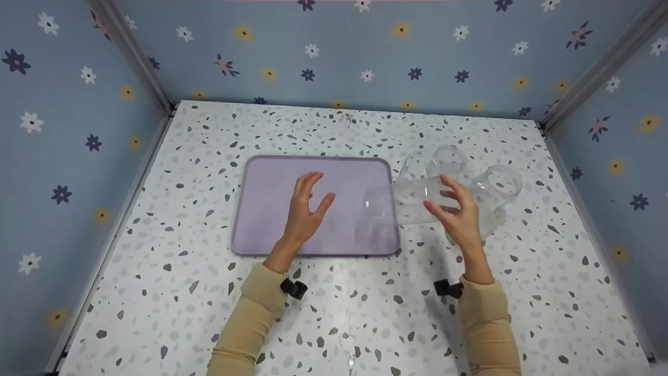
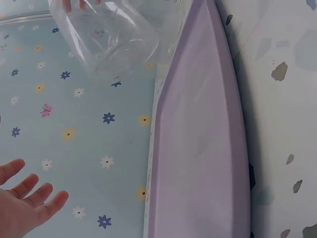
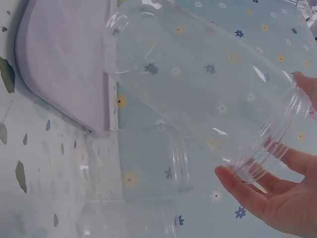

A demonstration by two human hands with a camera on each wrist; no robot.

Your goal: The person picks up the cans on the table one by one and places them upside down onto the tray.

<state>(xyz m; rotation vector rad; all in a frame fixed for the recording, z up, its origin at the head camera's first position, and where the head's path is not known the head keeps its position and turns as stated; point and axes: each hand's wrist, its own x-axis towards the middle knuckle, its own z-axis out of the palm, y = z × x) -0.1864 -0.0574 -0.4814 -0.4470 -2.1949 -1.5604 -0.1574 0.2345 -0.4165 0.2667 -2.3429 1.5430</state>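
My right hand [image 1: 459, 216] grips a clear plastic jar [image 3: 198, 99] around its threaded mouth, thumb on one side and fingers on the other. The jar lies tilted in the air, its closed base pointing left over the right edge of a lilac tray [image 1: 266, 193]. Above the tray's middle, my left hand [image 1: 303, 214] is held with thumb and fingers spread apart, nothing between them. In the left wrist view, its relaxed fingers [image 2: 37, 196] show at the lower left, with the jar in the upper part.
Several more clear jars stand right of the tray, among them one at the far right [image 1: 501, 183] and one behind the held jar [image 1: 417, 164]. Flower-patterned panels [image 1: 355, 57] border the speckled table [image 1: 182, 292] at the back and both sides.
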